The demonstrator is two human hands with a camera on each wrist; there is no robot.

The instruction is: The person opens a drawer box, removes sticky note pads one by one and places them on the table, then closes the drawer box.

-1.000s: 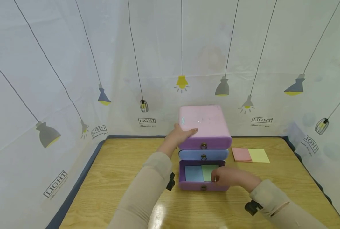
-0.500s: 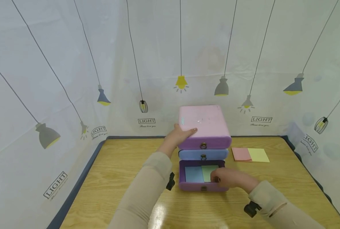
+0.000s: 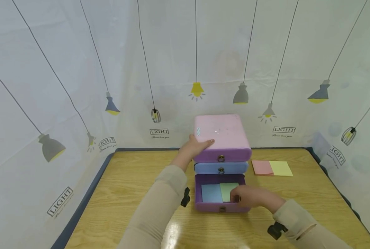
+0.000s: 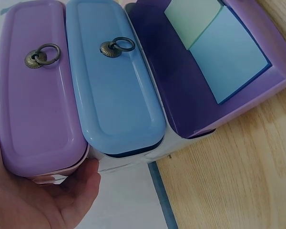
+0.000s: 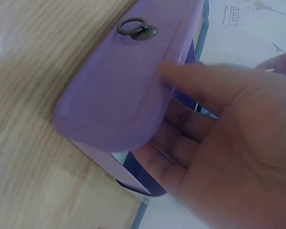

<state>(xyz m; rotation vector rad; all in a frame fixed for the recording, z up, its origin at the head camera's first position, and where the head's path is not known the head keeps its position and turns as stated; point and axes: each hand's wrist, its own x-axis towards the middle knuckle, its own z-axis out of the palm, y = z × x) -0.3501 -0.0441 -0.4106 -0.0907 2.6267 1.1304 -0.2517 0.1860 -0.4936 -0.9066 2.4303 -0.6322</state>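
A small desktop drawer cabinet (image 3: 223, 129) with a pink top stands at the table's back. Its purple top drawer (image 4: 43, 109) and blue middle drawer (image 4: 117, 90) are closed, each with a ring pull. The purple bottom drawer (image 3: 208, 207) is pulled out. Inside lie a blue sticky-note pad (image 3: 211, 193) and a green one (image 3: 226, 190), side by side. My left hand (image 3: 193, 151) grips the cabinet's upper left corner, thumb on top. My right hand (image 3: 251, 197) holds the bottom drawer's front at its right end, thumb outside and fingers inside, as the right wrist view shows.
A pink sticky-note pad (image 3: 262, 167) and a yellow one (image 3: 280, 168) lie on the wooden table (image 3: 135, 193) right of the cabinet. A curtain (image 3: 172, 52) printed with lamps hangs behind and along both sides.
The bottom drawer has slid a little further out toward me, with the right hand on its front and the two pads riding along. My left hand stays on the cabinet's corner.
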